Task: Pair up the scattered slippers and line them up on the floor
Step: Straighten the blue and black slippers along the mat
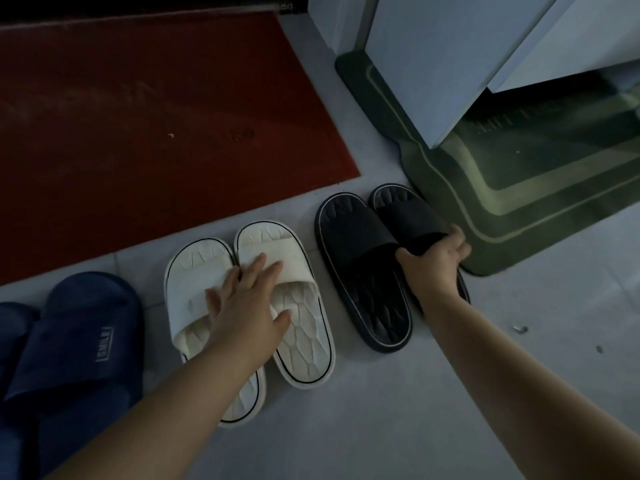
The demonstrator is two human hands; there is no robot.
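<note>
Fingers (pixel 414 252) of the right hand (pixel 434 265) curl around the outer black slipper (pixel 408 216) strap, beside its mate on the floor (pixel 381 427); left hand (pixel 247 303) lies flat, spread over the white pair (pixel 298 327). Light, pliable foam, likely best grabbed by the strap.

- White slippers (pixel 304 327): cracked-stone relief, thin dark rim line.
- Black slippers (pixel 363 271): pale rim line.
- Navy slippers (pixel 86 341).
- Red mat (pixel 138 133).
- Dark green mat (pixel 519 202): light stripes.
</note>
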